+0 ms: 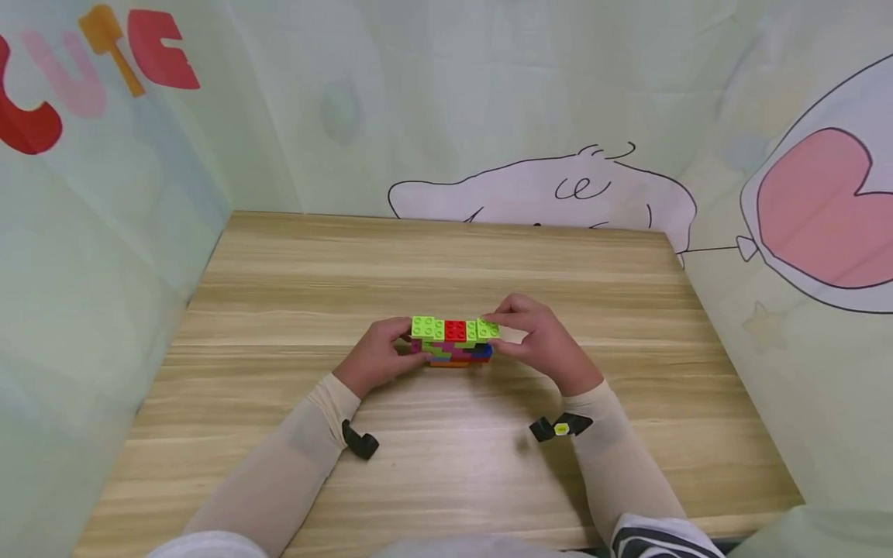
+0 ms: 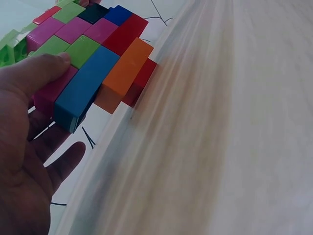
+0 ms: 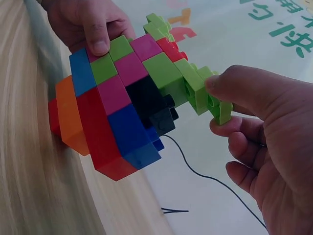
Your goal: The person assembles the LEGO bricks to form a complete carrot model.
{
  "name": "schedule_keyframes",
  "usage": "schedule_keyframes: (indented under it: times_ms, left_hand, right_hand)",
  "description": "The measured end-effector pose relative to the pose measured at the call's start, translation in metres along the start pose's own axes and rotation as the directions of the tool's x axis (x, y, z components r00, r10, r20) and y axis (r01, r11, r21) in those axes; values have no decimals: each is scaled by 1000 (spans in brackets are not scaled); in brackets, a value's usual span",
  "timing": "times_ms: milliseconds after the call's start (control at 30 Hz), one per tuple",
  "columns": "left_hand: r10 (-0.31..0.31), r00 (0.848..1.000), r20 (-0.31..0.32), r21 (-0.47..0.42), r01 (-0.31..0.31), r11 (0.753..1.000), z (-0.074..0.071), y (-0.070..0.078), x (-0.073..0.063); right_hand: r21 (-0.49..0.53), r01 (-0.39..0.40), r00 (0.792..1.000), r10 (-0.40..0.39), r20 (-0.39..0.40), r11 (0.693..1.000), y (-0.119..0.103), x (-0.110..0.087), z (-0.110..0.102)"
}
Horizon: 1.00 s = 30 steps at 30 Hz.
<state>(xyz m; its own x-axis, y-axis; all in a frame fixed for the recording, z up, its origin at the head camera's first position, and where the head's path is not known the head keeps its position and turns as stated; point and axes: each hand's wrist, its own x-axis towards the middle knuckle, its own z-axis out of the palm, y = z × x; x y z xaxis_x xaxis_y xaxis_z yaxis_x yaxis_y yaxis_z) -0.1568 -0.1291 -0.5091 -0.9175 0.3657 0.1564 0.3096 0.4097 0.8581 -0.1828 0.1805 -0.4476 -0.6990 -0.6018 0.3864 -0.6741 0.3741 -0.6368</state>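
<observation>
A structure of toy building bricks (image 1: 456,331) stands on the table, narrow at its foot and wider toward the top. Its bricks are red, orange, blue, magenta, black and light green. My left hand (image 1: 380,355) grips its left side, the thumb pressed on the near face in the left wrist view. At the top right end, my right hand (image 1: 543,341) pinches a light-green brick (image 3: 223,110) between thumb and index finger. That brick meets the neighbouring green ones; whether it is fully seated I cannot tell. The left fingers behind the structure are partly hidden.
Beneath lies a wood-grained table (image 1: 293,271). Cloth walls with printed drawings (image 1: 544,190) stand behind it and at both sides. Each wrist wears a black strap, the left strap (image 1: 360,442) and the right strap (image 1: 561,427).
</observation>
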Motion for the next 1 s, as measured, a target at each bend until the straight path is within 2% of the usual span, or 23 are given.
schedule_keyframes:
  times_ms: [133, 333, 400, 500, 633, 733, 833, 933, 1000]
  left_hand:
    - [2, 1000, -4, 1, -2, 1000, -1, -1, -1]
    - [-8, 1000, -1, 7, 8, 1000, -1, -2, -2]
    - [-20, 1000, 7, 8, 20, 1000, 0, -2, -2]
    - [-49, 999, 16, -2, 49, 999, -1, -1, -4]
    - [-86, 996, -9, -15, 85, 996, -1, -2, -6]
    - [-131, 990, -46, -34, 130, 991, 0, -2, -7]
    - [-220, 974, -49, -126, 212, 969, 1, -1, -6]
    - [-308, 951, -10, -243, 296, 924, 3, -1, -6]
    - [-347, 938, 6, -283, 334, 899, 5, -2, -5]
  right_hand:
    - [-12, 13, 1000, -13, 3, 1000, 0, 1, 1]
    - [29, 19, 1000, -18, -19, 999, 10, -3, 8]
    - [40, -1, 1000, 2, -30, 999, 17, -8, 12]
    - [53, -78, 996, 80, -33, 996, 27, -20, 23]
    - [54, -179, 984, 179, 2, 982, 33, -33, 41]
    - [32, -177, 984, 177, -18, 984, 33, -36, 52]
    - [-16, -148, 987, 146, -64, 989, 32, -36, 58]
    - [-67, -130, 989, 124, -83, 989, 31, -36, 59]
    - [-97, -115, 990, 106, -90, 989, 31, -36, 58]
